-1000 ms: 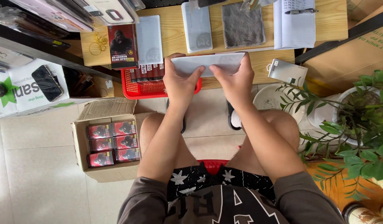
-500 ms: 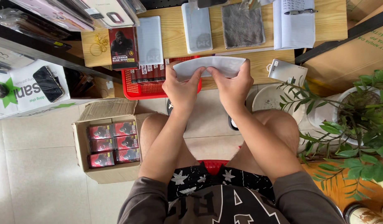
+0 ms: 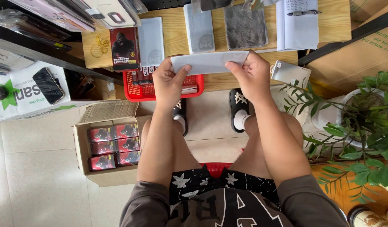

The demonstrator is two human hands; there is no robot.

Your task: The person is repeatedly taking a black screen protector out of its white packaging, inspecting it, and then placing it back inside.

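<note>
Both hands up over the front edge of the desk [image 3: 328, 29], holding one thin whitish flat sheet [image 3: 208, 63] between them, roughly level, long side left-to-right. Left hand [image 3: 168, 82] closed on the sheet's left end, thumb on top near the corner, fingers curled under. Right hand [image 3: 252, 75] closed on the right end, thumb and forefinger pinching the edge. Sheet sits above the red plastic basket [image 3: 139, 90], which stands below the desk edge and holds a row of small packs; can't tell if sheet touches anything but the hands. On the desk behind the sheet: grey cloth [image 3: 245, 26], pale rectangular pad [image 3: 199, 28] just left of it, clear flat sleeve [image 3: 151, 40], red-and-black retail box [image 3: 124, 48] with an ape picture, a few rubber bands [image 3: 99, 44], open notebook [image 3: 298, 25] with a pen [image 3: 304, 13] on it. Floor, left of the person's knees: open cardboard carton [image 3: 103, 147] filled with small red boxes in rows. Further left, white box [image 3: 25, 94] with green print and a dark phone [image 3: 48, 85] lying on it. Right side: potted plant [image 3: 366, 113] with leafy stems; small white packet [image 3: 290, 73] near the desk corner. Person seated, black sandals [image 3: 238, 109] on the tile floor.
</note>
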